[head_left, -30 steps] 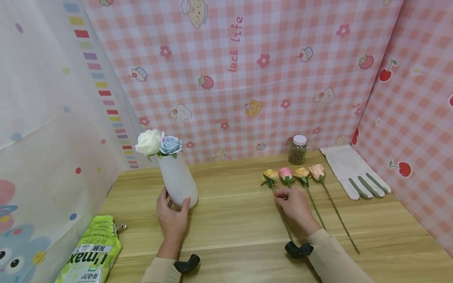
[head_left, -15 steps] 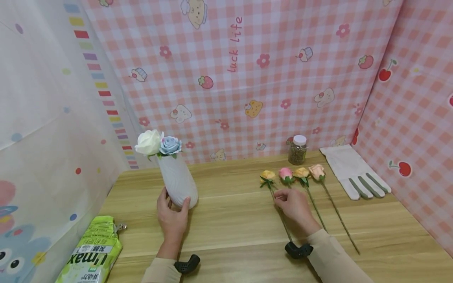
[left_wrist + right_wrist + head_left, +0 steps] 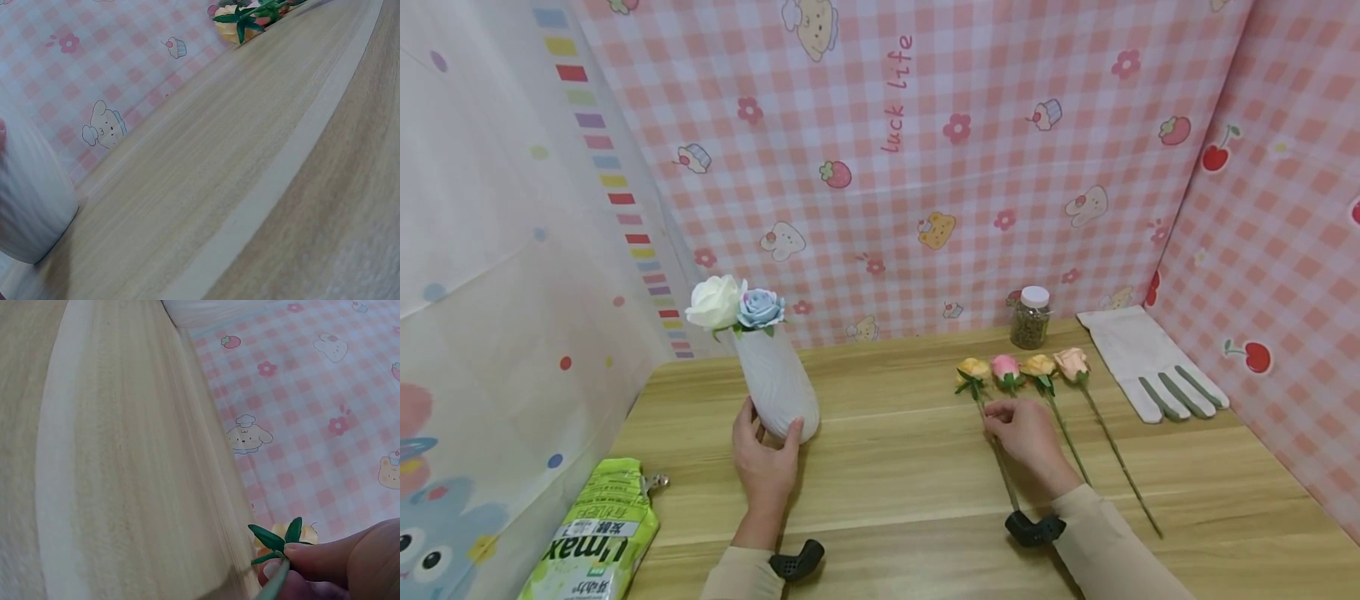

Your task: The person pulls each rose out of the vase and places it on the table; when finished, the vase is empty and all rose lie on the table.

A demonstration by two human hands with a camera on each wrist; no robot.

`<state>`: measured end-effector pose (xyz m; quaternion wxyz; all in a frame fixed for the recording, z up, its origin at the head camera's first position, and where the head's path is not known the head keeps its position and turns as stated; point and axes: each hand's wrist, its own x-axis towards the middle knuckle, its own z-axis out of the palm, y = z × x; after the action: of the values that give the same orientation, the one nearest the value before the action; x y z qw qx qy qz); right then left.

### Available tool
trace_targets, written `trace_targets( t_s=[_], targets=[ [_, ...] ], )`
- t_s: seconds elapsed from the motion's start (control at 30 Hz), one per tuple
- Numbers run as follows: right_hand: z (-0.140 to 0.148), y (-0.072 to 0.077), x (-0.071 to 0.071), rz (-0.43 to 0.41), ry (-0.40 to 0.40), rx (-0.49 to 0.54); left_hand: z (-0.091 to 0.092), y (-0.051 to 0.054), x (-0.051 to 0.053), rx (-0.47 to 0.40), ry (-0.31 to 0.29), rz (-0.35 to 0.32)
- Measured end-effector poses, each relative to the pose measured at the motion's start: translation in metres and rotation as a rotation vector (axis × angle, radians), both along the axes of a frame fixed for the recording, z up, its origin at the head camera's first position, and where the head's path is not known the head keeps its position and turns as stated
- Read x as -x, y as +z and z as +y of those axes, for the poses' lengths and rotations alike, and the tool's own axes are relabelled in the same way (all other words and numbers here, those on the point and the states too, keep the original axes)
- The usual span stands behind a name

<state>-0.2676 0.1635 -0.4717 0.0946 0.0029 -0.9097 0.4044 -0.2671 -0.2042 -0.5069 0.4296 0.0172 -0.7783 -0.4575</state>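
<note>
A white ribbed vase (image 3: 778, 383) holds a white rose (image 3: 715, 302) and a blue rose (image 3: 762, 308). The left hand (image 3: 766, 458) grips the vase low down, thumb on its near side; the left wrist view shows the lower part of the vase (image 3: 31, 187). At the right, the right hand (image 3: 1030, 437) pinches the stem of the leftmost yellow rose (image 3: 973, 371) between thumb and fingers. In the right wrist view the thumb and fingers of the right hand (image 3: 331, 562) close on that stem (image 3: 275, 581) just below green leaves.
A pink rose (image 3: 1006, 368), another yellow rose (image 3: 1040, 367) and a peach rose (image 3: 1072, 365) lie beside the right hand. Behind them stands a lidded jar (image 3: 1030, 321). A glove (image 3: 1150, 358) lies at the right, a green bag (image 3: 595, 533) at the left front.
The head of the leftmost yellow rose shifted slightly left, then back right, with the right hand staying at its stem. The left hand and vase have not visibly moved.
</note>
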Motion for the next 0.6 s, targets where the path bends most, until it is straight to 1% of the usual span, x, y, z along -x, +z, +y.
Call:
trace_targets(
  t_s=[0.2,0.37,0.6],
  targets=[
    [0.0001,-0.0004,-0.0002,-0.017,-0.017,0.008,0.0002,0.0004,0.0001,0.007,0.006,0.014],
    [0.0001,-0.0021,-0.0002,0.0,-0.012,-0.008,0.0004,0.0009,-0.0004,0.009,0.008,0.026],
    [0.0004,-0.0039,0.0002,0.017,-0.014,-0.025,0.0006,0.0007,-0.0002,0.009,0.008,0.018]
  ],
)
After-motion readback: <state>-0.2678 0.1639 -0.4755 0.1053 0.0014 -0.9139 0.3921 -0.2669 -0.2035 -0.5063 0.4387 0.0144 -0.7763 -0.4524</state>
